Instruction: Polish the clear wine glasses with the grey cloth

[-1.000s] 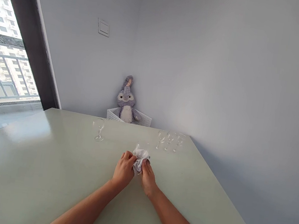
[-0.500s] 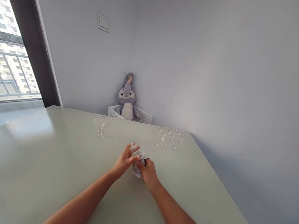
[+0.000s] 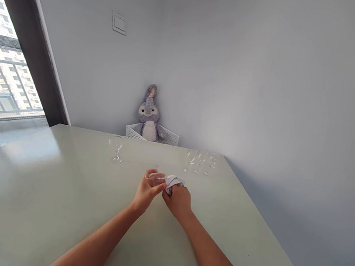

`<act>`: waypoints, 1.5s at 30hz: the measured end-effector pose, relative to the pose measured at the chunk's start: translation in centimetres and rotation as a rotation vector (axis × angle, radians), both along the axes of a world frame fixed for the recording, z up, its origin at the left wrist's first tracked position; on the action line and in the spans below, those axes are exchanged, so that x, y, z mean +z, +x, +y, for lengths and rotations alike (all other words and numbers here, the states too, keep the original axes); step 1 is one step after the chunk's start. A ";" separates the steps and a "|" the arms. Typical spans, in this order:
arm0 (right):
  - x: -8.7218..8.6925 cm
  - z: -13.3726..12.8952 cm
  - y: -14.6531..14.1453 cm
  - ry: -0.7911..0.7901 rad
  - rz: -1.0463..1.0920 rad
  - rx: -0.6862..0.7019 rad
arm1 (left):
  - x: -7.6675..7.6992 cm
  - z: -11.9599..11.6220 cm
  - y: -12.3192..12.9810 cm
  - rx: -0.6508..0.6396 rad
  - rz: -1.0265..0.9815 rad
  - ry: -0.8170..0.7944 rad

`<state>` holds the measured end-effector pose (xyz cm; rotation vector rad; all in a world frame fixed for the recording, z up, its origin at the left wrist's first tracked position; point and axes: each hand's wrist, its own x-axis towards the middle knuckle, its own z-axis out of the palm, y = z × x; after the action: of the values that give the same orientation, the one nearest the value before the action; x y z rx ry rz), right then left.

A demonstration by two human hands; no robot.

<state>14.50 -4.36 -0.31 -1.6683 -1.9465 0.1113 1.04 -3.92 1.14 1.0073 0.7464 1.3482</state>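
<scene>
My left hand (image 3: 146, 194) curls around a clear glass (image 3: 157, 177), mostly hidden by the fingers, with a thin rim showing. Right beside it, my right hand (image 3: 179, 200) grips a white cloth (image 3: 173, 181) bunched at its fingertips, against the glass. Both hands are over the middle of the table, nearly touching. Beyond them to the left, a stemmed wine glass (image 3: 116, 158) stands upright. Three more stemmed glasses stand in a row at the back right: a near one (image 3: 186, 168), a middle one (image 3: 196, 170) and a right one (image 3: 206, 172).
The pale glossy table (image 3: 55, 204) fills the lower view, its right edge beside the grey wall (image 3: 284, 99). Behind its far edge a plush toy (image 3: 149, 129) sits in a white perforated basket (image 3: 170, 138). A window (image 3: 3, 77) is at the left.
The white cloth has moved from below and between the hands up to the right hand's fingertips. The right hand has turned over it, and the glass rim now shows in the left hand.
</scene>
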 end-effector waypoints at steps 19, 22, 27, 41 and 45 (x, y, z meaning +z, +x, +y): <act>0.4 -0.3 0.1 -0.121 0.027 0.109 | -1.0 2.1 -1.8 -0.141 0.017 -0.148; -0.3 -0.5 -0.4 0.041 -0.012 0.026 | -1.0 1.6 -1.1 0.023 -0.021 -0.131; -0.8 0.3 -0.1 -0.007 0.535 -0.005 | -0.2 0.0 -0.1 0.072 -0.030 0.059; 0.5 -0.8 -0.2 -0.531 0.496 0.460 | 0.3 0.8 -1.8 0.398 0.233 0.385; 1.1 -1.0 0.2 -0.126 0.146 0.172 | 0.8 0.5 -1.8 0.414 0.281 0.318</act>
<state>14.68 -5.35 0.80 -1.5204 -2.0035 0.4172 -0.80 -3.39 1.94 1.3650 1.0113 1.7416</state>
